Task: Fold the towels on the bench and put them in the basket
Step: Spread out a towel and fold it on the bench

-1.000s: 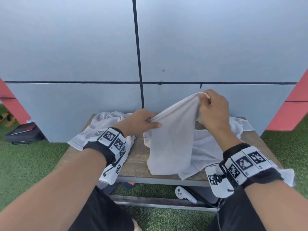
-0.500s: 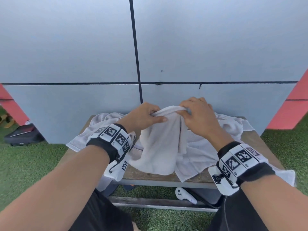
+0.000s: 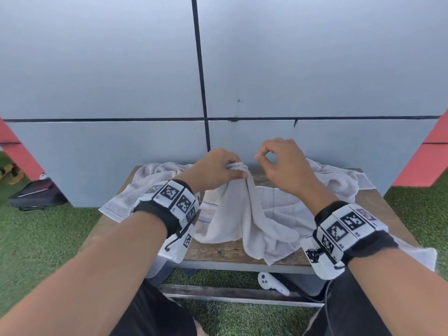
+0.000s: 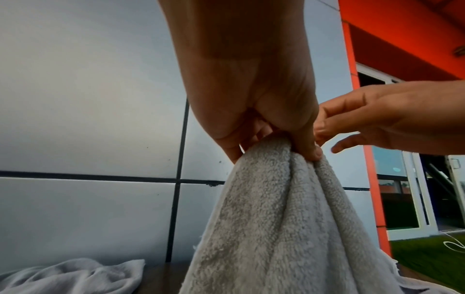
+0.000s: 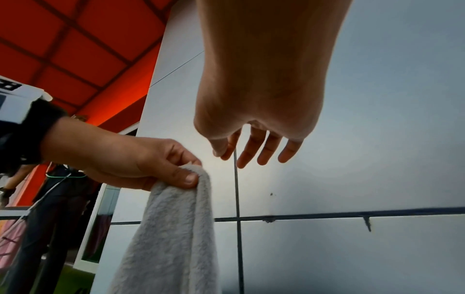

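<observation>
Over the bench (image 3: pixel 218 253), seen from my head, my left hand (image 3: pixel 215 169) pinches the gathered top of the towel (image 3: pixel 232 214) between thumb and curled fingers, so that both corners stay together, I judge, while the rest hangs down onto the bench's front half. My right hand (image 3: pixel 281 163) floats just right of that pinch, above the bench's back edge, holding nothing, thumb and forefinger curved into a loose ring. It looks free to catch the lower edge for the next fold. Other towels (image 3: pixel 339 180) lie crumpled along the bench's back and over both ends. I see no basket.

Above the bench, from my left wrist, my left hand (image 4: pixel 254 103) clamps the towel (image 4: pixel 284 218) at its bunched top; the cloth falls straight below the fingers. My right hand (image 4: pixel 377 117) reaches in from the side, fingers relaxed, near my thumb but not touching the cloth.

Higher than the bench, from my right wrist, my right hand (image 5: pixel 254 119) hangs with fingers spread and empty. My left hand (image 5: pixel 130 161) sits beside it, slightly lower, thumb pressed on the towel (image 5: pixel 171 234).
</observation>
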Tool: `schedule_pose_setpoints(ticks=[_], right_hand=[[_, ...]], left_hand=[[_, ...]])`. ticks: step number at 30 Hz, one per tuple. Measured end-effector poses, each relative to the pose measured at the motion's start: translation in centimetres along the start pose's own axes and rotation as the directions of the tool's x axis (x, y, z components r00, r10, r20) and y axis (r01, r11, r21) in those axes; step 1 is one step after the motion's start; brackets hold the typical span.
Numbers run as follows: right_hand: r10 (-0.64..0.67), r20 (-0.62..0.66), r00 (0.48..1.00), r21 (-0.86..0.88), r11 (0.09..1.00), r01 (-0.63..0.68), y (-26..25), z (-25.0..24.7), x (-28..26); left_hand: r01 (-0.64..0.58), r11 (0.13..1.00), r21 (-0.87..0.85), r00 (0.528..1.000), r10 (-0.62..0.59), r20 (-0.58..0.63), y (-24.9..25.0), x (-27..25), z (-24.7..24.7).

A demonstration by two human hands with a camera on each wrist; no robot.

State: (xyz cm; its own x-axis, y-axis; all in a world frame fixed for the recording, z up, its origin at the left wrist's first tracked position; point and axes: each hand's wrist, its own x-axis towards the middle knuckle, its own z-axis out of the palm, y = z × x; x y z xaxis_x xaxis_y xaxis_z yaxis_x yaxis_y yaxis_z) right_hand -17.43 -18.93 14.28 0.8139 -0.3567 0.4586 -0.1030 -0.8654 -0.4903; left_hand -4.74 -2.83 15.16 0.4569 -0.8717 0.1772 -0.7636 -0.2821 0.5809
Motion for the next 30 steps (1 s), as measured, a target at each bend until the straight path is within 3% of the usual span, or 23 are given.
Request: schedule_pose_setpoints(ticks=[2, 4, 6, 8, 13, 16, 19, 21, 27, 30], right_hand=[[-0.012, -0.020, 1.000, 0.045, 0.999, 0.012, 0.4, -0.6, 0.0], [-0.016, 0.142, 0.990, 0.139, 0.990, -0.004, 0.3, -0.9, -0.4], [-0.043, 0.316, 0.948, 0.119, 0.993, 0.005, -0.1, -0.4, -0.6], [-0.057, 0.371, 0.927, 0.090, 0.996, 0.025, -0.6, 0.2, -0.6], [-0.073, 0.307, 0.949, 0.072, 0.996, 0.053, -1.8, -0.4, -0.3], [-0.076, 0.184, 0.980, 0.029, 0.997, 0.072, -1.6, -0.8, -0.2], [-0.009, 0.014, 1.000, 0.008, 1.000, 0.009, -0.4, -1.3, 0.0], [0.039, -0.024, 0.999, -0.038, 0.998, -0.040, 0.5, -1.3, -0.1], [-0.025, 0.212, 0.977, 0.063, 0.998, 0.011, -0.7, 0.6, -0.8], [-0.051, 0.198, 0.979, 0.005, 0.999, 0.052, -0.5, 1.0, -0.1]], left_hand=[[0.002, 0.998, -0.061, 1.000, -0.004, -0.029, -0.8, -0.4, -0.2], [-0.009, 0.990, -0.139, 1.000, 0.007, -0.017, -0.6, -0.8, -0.3], [-0.038, 0.985, -0.170, 0.999, 0.041, 0.013, 0.1, -0.9, -0.4], [-0.050, 0.988, -0.146, 0.998, 0.055, 0.026, 0.8, -0.8, -0.6], [0.017, 0.990, -0.138, 1.000, -0.019, -0.009, 0.2, -1.2, -1.1], [0.064, 0.988, -0.143, 0.998, -0.064, 0.004, -0.8, -1.8, -1.1], [0.150, 0.983, -0.110, 0.989, -0.149, 0.015, -2.0, -2.6, -1.5], [0.191, 0.975, -0.113, 0.981, -0.193, -0.006, -2.7, -2.9, -1.6], [0.026, 0.983, -0.183, 0.999, -0.033, -0.034, 0.3, -0.7, -0.7], [-0.020, 0.989, -0.148, 0.998, 0.012, -0.055, 1.1, 0.5, -0.6]])
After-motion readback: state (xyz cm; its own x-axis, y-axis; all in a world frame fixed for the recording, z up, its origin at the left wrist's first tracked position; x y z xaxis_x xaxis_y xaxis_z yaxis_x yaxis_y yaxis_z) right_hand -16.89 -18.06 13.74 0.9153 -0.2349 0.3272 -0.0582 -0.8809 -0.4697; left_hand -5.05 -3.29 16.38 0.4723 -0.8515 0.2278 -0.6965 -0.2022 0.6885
